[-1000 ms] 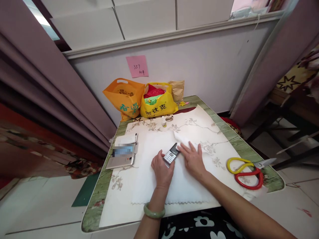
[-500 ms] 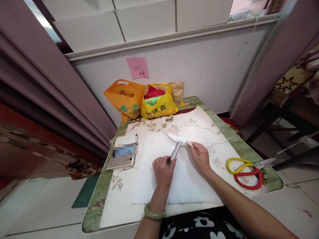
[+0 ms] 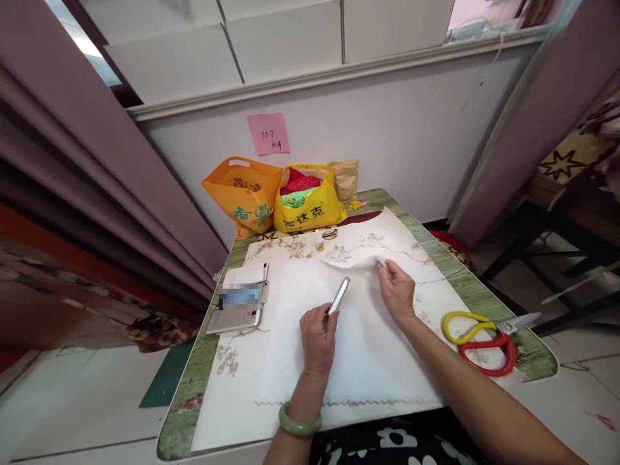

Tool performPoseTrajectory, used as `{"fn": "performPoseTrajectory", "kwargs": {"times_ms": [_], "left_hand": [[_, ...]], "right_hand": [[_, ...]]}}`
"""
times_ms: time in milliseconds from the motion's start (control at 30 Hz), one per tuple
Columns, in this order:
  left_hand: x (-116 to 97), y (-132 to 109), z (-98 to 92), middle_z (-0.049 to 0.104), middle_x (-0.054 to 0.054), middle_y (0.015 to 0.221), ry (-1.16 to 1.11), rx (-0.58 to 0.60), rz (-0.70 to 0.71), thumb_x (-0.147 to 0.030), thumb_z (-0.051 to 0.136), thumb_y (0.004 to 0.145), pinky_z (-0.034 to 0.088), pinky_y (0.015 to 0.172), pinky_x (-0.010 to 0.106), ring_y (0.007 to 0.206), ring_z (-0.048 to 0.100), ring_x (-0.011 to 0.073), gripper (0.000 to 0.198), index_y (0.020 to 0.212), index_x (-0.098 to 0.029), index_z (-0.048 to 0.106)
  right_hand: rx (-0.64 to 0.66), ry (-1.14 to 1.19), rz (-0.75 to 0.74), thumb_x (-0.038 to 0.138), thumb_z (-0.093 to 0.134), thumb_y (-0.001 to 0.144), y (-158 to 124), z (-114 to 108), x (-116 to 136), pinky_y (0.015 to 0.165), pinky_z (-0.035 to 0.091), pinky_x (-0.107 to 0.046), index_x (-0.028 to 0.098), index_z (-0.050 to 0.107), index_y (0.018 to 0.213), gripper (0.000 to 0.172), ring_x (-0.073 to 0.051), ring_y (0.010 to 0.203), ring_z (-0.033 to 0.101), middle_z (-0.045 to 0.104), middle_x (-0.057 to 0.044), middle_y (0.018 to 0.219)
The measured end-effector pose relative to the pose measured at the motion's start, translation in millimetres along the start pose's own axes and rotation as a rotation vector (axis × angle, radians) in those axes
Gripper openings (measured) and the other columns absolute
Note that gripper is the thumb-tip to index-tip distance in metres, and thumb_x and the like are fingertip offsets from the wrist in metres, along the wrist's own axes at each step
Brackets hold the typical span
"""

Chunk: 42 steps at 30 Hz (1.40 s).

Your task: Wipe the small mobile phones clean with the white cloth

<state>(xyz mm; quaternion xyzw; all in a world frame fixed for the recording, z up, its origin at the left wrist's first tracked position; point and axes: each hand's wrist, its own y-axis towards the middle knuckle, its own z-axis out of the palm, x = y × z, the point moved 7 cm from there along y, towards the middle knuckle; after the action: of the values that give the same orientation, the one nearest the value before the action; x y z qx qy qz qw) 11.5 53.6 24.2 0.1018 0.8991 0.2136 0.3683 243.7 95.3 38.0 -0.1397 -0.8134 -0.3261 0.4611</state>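
A white sheet of cloth (image 3: 290, 361) with a zigzag edge lies over the middle of the table. My right hand (image 3: 398, 292) pinches its far right corner and holds it raised off the surface. My left hand (image 3: 318, 336), with a green bangle at the wrist, is closed around a slim silver metal tool (image 3: 340, 295) that points away from me. The tool's near end is hidden in my fingers, and its exact kind is unclear. Just beyond the raised edge stands a small white bottle (image 3: 319, 241) with a yellowish base.
To the right lie large scissors (image 3: 477, 336) with yellow and red handles. On the left is a phone (image 3: 235, 318) among other flat items. An orange bag (image 3: 245, 194), a stuffed yellow bag (image 3: 310, 203) and a brown paper packet (image 3: 345, 179) stand along the back edge.
My right hand has drawn the cloth's corner up and to the right, so the folded edge is stretched out. The silver tool in my left hand has come away from the cloth's edge.
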Motion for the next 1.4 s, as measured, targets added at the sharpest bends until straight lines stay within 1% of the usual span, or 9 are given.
{"fn": "performPoseTrajectory", "kwargs": {"times_ms": [100,267,500,667,800,1033,1133,1267,1400], "left_hand": [[0,1,0.2,0.068,0.003,0.088,0.003,0.002,0.005,-0.033,0.051,0.092,0.043,0.083,0.035,0.082,0.059,0.0183,0.021,0.102,-0.021,0.064],[3,0,0.6,0.067,0.006,0.087,0.038,0.001,0.021,-0.028,0.045,0.094,0.044,0.080,0.035,0.084,0.059,0.0203,0.021,0.098,-0.018,0.063],[0,-2,1.3,0.066,0.008,0.090,0.110,-0.005,0.037,-0.025,0.059,0.081,0.044,0.082,0.040,0.087,0.058,0.0242,0.020,0.099,-0.017,0.061],[-2,1,2.0,0.067,0.004,0.086,0.083,0.010,0.022,-0.021,0.055,0.084,0.043,0.082,0.037,0.082,0.059,0.0209,0.020,0.102,-0.021,0.063],[0,1,0.0,0.067,0.005,0.083,0.113,-0.032,0.005,-0.022,0.056,0.083,0.044,0.079,0.038,0.080,0.060,0.0224,0.015,0.095,-0.019,0.063],[2,1,1.2,0.066,0.003,0.081,0.085,-0.011,-0.034,-0.018,0.056,0.082,0.043,0.082,0.037,0.079,0.059,0.0207,0.019,0.100,-0.020,0.062],[4,1,2.1,0.066,0.003,0.082,0.095,-0.008,-0.044,-0.018,0.056,0.081,0.043,0.083,0.038,0.080,0.059,0.0209,0.019,0.099,-0.020,0.062],[4,0,2.6,0.066,0.004,0.083,0.096,-0.006,-0.037,-0.019,0.055,0.083,0.043,0.083,0.039,0.081,0.060,0.0213,0.020,0.101,-0.020,0.062],[4,1,1.3,0.065,0.004,0.080,0.081,-0.022,-0.018,-0.021,0.054,0.083,0.044,0.079,0.038,0.078,0.060,0.0215,0.017,0.098,-0.020,0.062]], "right_hand": [[0.047,0.101,-0.097,0.045,0.050,0.091,-7,2,13,0.084,0.051,-0.033,0.019,0.069,0.109,0.037,-0.022,0.092,0.067,0.073,-0.005,0.100],[0.595,0.042,-0.660,0.030,0.043,0.098,-79,39,59,0.110,0.033,-0.045,0.029,0.056,0.130,0.035,-0.020,0.125,0.053,0.062,-0.003,0.130],[0.726,-0.147,-0.792,0.033,0.040,0.099,-87,40,55,0.117,0.006,-0.058,0.033,0.037,0.144,0.046,-0.023,0.138,0.036,0.048,0.000,0.144],[0.569,-0.250,-0.576,0.032,0.035,0.100,-59,38,43,0.113,0.003,-0.066,0.035,0.038,0.144,0.044,-0.028,0.141,0.028,0.048,0.001,0.143],[0.729,-0.155,-0.674,0.036,0.036,0.099,-73,52,49,0.116,0.004,-0.060,0.035,0.035,0.145,0.046,-0.024,0.142,0.028,0.044,0.001,0.147],[0.680,-0.094,-0.222,0.042,0.024,0.101,-48,68,10,0.114,0.016,-0.059,0.028,0.033,0.147,0.049,-0.023,0.137,0.038,0.046,-0.005,0.145],[0.663,-0.194,-0.225,0.045,0.028,0.100,-46,70,3,0.112,0.005,-0.065,0.028,0.040,0.143,0.047,-0.027,0.137,0.037,0.054,-0.005,0.138],[0.572,-0.178,-0.257,0.042,0.034,0.099,-45,63,8,0.111,0.016,-0.063,0.025,0.045,0.139,0.045,-0.028,0.134,0.041,0.055,-0.008,0.137],[0.591,-0.145,-0.543,0.034,0.038,0.099,-67,52,43,0.112,0.009,-0.065,0.030,0.048,0.137,0.040,-0.028,0.140,0.032,0.053,-0.004,0.139]]}}
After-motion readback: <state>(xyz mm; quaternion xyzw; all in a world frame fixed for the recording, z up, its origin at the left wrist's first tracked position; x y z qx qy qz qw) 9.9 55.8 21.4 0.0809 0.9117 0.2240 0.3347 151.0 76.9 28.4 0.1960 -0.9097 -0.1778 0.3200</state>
